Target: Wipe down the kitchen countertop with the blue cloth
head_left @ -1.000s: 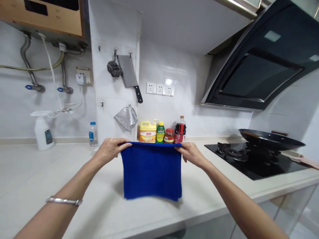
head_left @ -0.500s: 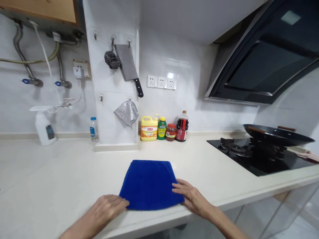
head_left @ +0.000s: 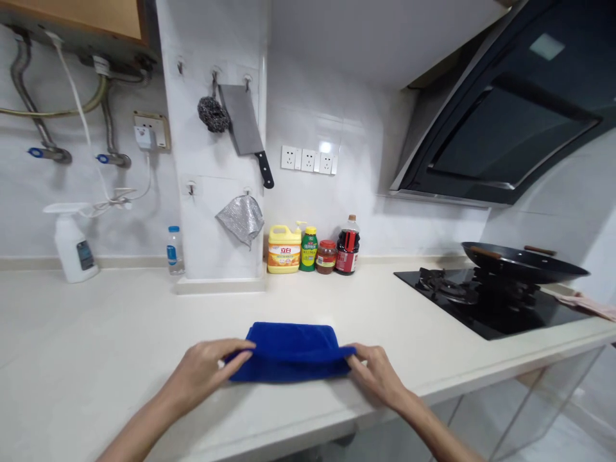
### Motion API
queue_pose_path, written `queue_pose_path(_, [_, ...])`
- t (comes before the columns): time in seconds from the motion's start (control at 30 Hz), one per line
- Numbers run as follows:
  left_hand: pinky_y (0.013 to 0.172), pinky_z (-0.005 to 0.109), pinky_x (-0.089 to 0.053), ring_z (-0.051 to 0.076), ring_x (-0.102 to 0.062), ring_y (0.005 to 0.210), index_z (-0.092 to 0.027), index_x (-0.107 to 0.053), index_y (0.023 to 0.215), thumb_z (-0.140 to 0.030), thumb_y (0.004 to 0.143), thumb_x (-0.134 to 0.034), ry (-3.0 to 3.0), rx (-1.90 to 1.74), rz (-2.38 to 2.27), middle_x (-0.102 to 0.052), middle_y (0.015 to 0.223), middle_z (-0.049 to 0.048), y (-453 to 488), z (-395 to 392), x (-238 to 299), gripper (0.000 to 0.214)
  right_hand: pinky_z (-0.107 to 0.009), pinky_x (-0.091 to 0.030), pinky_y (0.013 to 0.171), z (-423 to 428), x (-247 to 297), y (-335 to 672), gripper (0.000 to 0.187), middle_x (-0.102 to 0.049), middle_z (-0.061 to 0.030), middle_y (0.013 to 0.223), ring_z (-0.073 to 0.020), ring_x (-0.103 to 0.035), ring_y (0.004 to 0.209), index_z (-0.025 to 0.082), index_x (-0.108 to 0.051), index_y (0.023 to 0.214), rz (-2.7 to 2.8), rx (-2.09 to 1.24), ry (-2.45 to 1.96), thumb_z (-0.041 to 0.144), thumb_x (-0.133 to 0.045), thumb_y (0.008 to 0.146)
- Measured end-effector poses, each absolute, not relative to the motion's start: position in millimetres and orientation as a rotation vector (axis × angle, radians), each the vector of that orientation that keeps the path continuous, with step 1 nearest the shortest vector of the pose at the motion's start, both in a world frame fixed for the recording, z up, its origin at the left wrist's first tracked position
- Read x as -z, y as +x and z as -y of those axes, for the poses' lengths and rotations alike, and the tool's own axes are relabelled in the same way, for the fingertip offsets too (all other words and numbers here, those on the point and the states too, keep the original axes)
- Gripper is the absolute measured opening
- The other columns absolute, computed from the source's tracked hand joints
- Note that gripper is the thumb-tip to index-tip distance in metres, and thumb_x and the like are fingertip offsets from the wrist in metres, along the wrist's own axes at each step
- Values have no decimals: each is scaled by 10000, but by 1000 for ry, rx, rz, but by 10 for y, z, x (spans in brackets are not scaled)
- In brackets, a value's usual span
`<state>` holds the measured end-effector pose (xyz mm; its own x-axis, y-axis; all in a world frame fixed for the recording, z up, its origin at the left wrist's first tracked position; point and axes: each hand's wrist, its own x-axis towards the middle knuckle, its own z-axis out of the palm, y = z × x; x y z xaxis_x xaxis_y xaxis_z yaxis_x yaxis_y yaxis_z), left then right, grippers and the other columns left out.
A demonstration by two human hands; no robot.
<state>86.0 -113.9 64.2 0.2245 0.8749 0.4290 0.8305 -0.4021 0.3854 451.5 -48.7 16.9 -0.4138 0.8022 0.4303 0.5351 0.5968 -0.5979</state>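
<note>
A pale countertop stretches across the kitchen before you, its front edge running up toward the right. Above its right end hangs a dark, slanted range hood. Beneath that, a black glass hob is set into the right part of the countertop, with a wide black wok over its far burner. The blue cloth lies folded near the middle of the front edge, its far part flat on the countertop and a strip along its near side lifted into a raised fold. Your left hand pinches the left end of that fold between thumb and fingers; your right hand grips the right end in the same way. Toward the back left corner stands a white spray bottle. A cleaver hangs on the white pillar at the back edge. Right of the pillar, along the back edge, a yellow jug, a green bottle, a red-lidded jar and a dark sauce bottle form a close row. Smaller still, a clear water bottle stands just left of the pillar.
</note>
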Motion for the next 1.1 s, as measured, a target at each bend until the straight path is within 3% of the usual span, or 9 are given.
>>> queue_pose_path(0.1, [840, 285, -552, 197, -697, 981, -315, -705, 1095, -510, 917, -437, 2253, -847, -1908, -753, 1075, -14, 934, 694, -765, 376, -280, -503, 578, 35, -165, 4356, 423, -660, -16, 614, -190, -630, 580, 161, -692, 756, 1967, -437, -1191, 446, -438, 939])
queue_pose_path(0.2, [957, 475, -520, 312, -630, 1152, -218, -619, 1255, -418, 912, -402, 2145, -763, -2170, -694, 1219, 99, 944, 427, -716, 452, -357, -561, 765, -236, -31, 4303, 406, -742, -84, 968, -228, -704, 795, 151, -660, 1148, 1883, -321, -1275, 440, -487, 921])
queue_pose_path(0.27, [1014, 541, -482, 341, -578, 1230, -176, -573, 1312, -398, 915, -383, 2124, -761, -2207, -624, 1329, 141, 943, 396, -626, 492, -425, -539, 921, -243, 62, 4288, 477, -676, -141, 1227, -264, -684, 1036, 152, -555, 1328, 1868, -179, -1288, 417, -465, 942])
queue_pose_path(0.4, [1214, 423, -308, 216, -412, 1405, -286, -494, 1402, -536, 956, -339, 2337, -646, -1905, -482, 1493, 19, 1000, 506, -375, 534, -479, -406, 1122, 10, 93, 4131, 479, -544, -153, 1432, -273, -471, 1361, 149, -476, 1432, 2151, 46, -1045, 324, -383, 996])
queue_pose_path(0.5, [1257, 482, -182, 229, -253, 1482, -321, -391, 1467, -602, 957, -299, 2444, -398, -1727, -329, 1571, 1, 1052, 556, -150, 589, -486, -266, 1207, 172, 32, 3909, 497, -418, -89, 1544, -256, -305, 1464, 193, -421, 1490, 2440, 79, -874, 309, -392, 1008])
queue_pose_path(0.63, [1249, 529, -182, 258, -201, 1492, -297, -318, 1493, -596, 967, -260, 2455, -333, -1754, -242, 1589, 32, 1054, 599, 0, 608, -541, -208, 1209, 226, 34, 3758, 492, -349, -31, 1581, -280, -237, 1486, 278, -378, 1519, 2631, -46, -942, 391, -324, 1043])
queue_pose_path(0.87, [1256, 547, -136, 277, -305, 1459, -205, -403, 1465, -605, 962, -212, 2364, -347, -1824, -394, 1523, 119, 1582, 828, -216, 670, -570, -202, 1201, 413, 138, 3833, 517, -300, -15, 1595, -309, -223, 1488, 318, -323, 1541, 2657, -84, -927, 402, -360, 1032])
queue_pose_path(0.97, [1231, 608, -169, 321, -210, 1485, -175, -311, 1507, -576, 965, -134, 2252, -345, -1861, -292, 1570, 119, 1952, 801, -195, 697, -560, -204, 1207, 467, 113, 3864, 505, -325, -32, 1585, -299, -236, 1485, 292, -384, 1518, 2651, -152, -920, 404, -380, 1026])
queue_pose_path(1.1, [1223, 658, -61, 364, -62, 1502, -200, -274, 1519, -616, 947, -182, 2222, -343, -1924, -194, 1606, 66, 1900, 808, -127, 714, -527, -233, 1213, 388, 101, 4143, 482, -410, -48, 1547, -244, -314, 1460, 272, -497, 1448, 2466, -353, -979, 455, -329, 1036])
